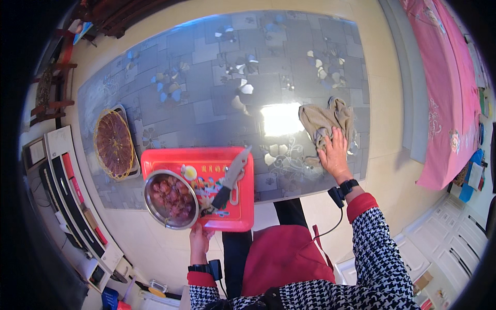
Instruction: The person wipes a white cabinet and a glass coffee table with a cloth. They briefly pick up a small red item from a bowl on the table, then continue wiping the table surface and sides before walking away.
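Note:
My left hand (pixel 199 237) grips the near edge of a red plastic tray (pixel 170 155), whose near side reaches past the table's front edge. On the tray, a round stainless-steel bowl (pixel 149 197) holds red grapes (pixel 173 195). Beside it lies a knife (pixel 232 174) with a black handle, pointing away from me. A grey looped handle (pixel 234 197) shows next to the knife; its tool is partly hidden. To the right, my right hand (pixel 334 155) rests palm down, fingers stretched out, on a crumpled beige-grey cloth (pixel 319 116) on the table.
The table (pixel 201 100) has a grey floral-patterned, glossy cover. At its left end, an oval woven basket (pixel 114 143) stands on a pale tray. A pink-draped seat (pixel 445 97) is beyond the right edge, an open-shelved cabinet (pixel 58 143) at left. Cables hang from both wristbands.

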Tool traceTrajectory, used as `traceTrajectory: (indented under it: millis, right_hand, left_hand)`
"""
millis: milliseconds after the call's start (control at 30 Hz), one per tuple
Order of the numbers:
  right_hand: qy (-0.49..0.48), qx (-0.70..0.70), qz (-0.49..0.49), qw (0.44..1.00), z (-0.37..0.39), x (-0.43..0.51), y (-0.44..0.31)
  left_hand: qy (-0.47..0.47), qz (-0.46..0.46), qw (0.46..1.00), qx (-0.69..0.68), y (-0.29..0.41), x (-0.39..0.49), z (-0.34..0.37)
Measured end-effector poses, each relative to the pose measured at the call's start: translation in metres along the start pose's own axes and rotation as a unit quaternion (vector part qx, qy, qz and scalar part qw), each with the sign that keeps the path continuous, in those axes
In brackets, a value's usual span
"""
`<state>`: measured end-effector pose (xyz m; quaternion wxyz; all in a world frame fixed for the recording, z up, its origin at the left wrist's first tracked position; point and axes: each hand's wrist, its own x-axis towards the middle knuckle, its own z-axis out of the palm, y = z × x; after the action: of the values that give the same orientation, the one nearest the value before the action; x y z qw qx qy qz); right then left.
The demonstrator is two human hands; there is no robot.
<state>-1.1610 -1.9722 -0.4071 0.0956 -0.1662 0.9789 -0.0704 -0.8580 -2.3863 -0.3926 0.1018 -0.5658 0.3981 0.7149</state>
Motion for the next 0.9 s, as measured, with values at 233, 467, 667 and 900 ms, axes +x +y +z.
traceTrajectory:
  millis: [233, 467, 667, 900]
  right_hand:
    - [0.112, 0.044, -0.020, 0.993, -0.017, -0.015, 0.014]
    - [0.082, 0.025, 0.062, 0.994, 0.009, 0.020, -0.002]
    - [-0.081, 0.081, -0.087, 0.990, 0.031, -0.022, -0.098]
    - [-0.106, 0.102, -0.123, 0.981, 0.050, -0.059, -0.114]
  left_hand:
    - [-0.070, 0.066, 0.995, -0.014, 0.054, 0.044, 0.085]
    - [-0.227, 0.008, 0.974, -0.001, 0.099, 0.078, 0.174]
    - [-0.292, 0.012, 0.954, 0.065, 0.098, 0.071, 0.202]
    - [-0.230, 0.061, 0.944, 0.230, 0.117, 0.060, 0.121]
